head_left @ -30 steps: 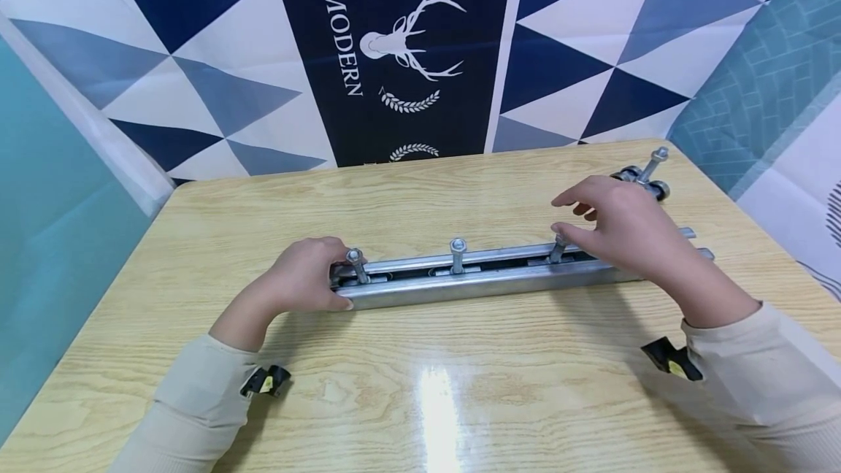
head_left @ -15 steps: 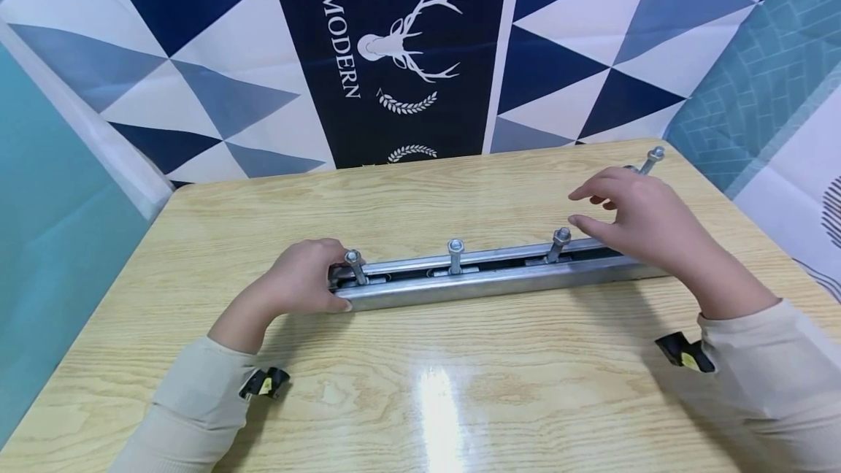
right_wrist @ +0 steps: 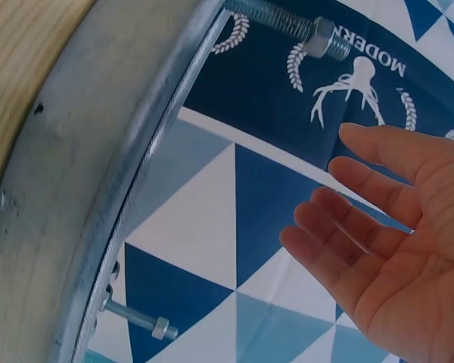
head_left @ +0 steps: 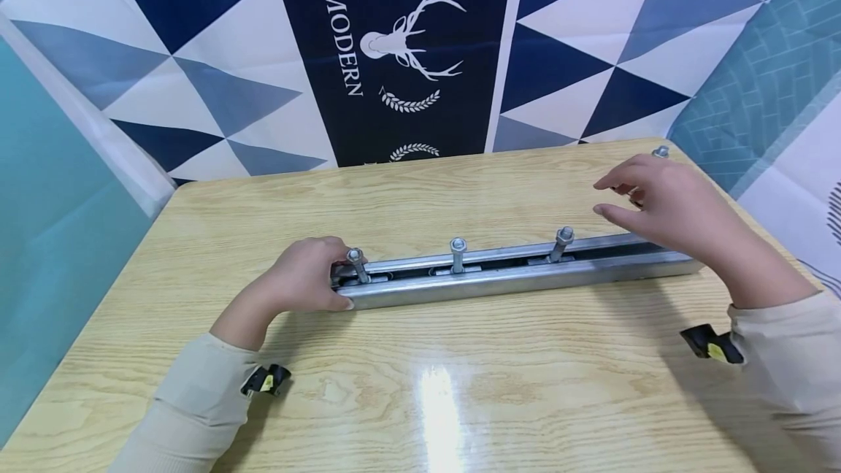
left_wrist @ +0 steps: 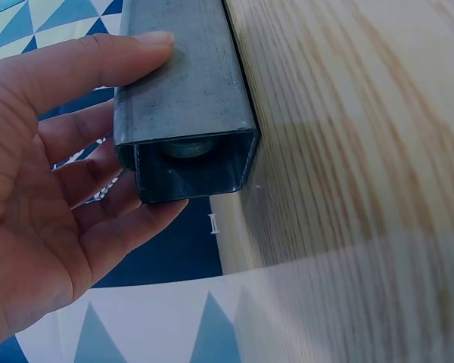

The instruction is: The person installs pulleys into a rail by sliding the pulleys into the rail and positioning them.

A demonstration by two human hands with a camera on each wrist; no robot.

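Note:
A slotted metal rail [head_left: 499,283] lies across the table, and three upright bolts with nuts, such as the middle bolt [head_left: 458,254], stand out of its slot. My left hand [head_left: 302,276] grips the rail's left end, thumb on the near side. In the left wrist view the thumb presses one face of the rail [left_wrist: 189,83] and the fingers curl behind it, beside the hollow end. My right hand [head_left: 670,203] hovers over the rail's right end with loosely bent fingers and holds nothing. Its palm and fingers [right_wrist: 348,234] show bare in the right wrist view.
At the far right corner of the table [head_left: 407,385] stands a roller trolley with a bolt [head_left: 661,152], mostly hidden behind my right hand. That bolt also shows low in the right wrist view. A patterned cloth [head_left: 230,57] hangs right behind the table.
My right hand has moved right along the rail, away from the third bolt and toward the trolley, now covering most of it. The left hand keeps its grip in the same place.

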